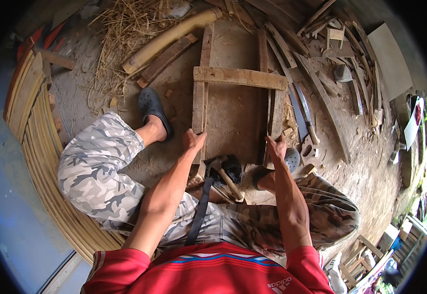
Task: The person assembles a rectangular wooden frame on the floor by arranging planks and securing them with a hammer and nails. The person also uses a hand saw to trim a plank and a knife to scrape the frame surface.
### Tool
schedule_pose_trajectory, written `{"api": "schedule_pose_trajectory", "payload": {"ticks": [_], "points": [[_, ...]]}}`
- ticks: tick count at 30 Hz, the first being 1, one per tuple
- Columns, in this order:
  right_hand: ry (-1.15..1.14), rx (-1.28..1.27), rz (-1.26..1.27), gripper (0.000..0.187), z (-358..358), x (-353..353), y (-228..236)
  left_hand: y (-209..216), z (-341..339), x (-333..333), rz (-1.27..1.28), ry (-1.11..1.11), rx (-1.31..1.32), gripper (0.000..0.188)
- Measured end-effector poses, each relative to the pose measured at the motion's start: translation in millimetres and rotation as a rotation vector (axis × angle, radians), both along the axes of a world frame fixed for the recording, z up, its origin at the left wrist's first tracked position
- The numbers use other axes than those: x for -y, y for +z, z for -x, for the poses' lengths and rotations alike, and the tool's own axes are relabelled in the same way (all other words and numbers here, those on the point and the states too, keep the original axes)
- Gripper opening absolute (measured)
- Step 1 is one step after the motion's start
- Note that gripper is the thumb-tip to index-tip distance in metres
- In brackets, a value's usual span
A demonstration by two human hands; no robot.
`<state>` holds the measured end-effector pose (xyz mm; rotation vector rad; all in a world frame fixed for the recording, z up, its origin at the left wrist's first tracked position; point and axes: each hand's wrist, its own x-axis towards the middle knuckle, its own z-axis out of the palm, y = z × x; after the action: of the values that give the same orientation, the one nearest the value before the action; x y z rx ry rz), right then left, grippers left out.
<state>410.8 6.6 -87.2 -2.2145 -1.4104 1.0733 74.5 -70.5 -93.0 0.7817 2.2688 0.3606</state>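
Note:
A wooden frame lies in front of me, with two long side rails joined by a flat crosspiece. My left hand is closed on the near part of its left rail. The right rail's near end is gripped by my right hand, thumb on top. Between my legs, a hammer with a wooden handle rests against a black plastic bag. To the right of the frame lie a handsaw and a long blade with a wooden handle.
A bamboo pole and a short plank lie far left by loose straw. Scrap boards pile up at the right. Bundled strips curve along my left, beside a blue surface. My clog-shod feet flank the frame.

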Motion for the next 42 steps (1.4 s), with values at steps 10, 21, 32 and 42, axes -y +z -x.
{"api": "schedule_pose_trajectory", "payload": {"ticks": [10,21,32,42], "points": [[0.016,0.018,-0.024,0.072,7.5,-4.1,16.5,1.0,0.1,-1.3,0.034,0.041,0.053,0.074],[0.023,-0.005,-0.029,0.067,10.8,-2.0,13.7,-3.7,4.0,0.9,-0.020,0.062,0.008,0.064],[0.013,-0.026,-0.013,0.064,16.3,-4.1,23.7,5.2,2.7,-1.3,-0.005,0.056,0.022,0.066],[0.004,-0.027,-0.025,0.067,17.3,-3.5,25.0,-6.3,5.0,0.9,-0.036,0.055,0.000,0.064]]}}
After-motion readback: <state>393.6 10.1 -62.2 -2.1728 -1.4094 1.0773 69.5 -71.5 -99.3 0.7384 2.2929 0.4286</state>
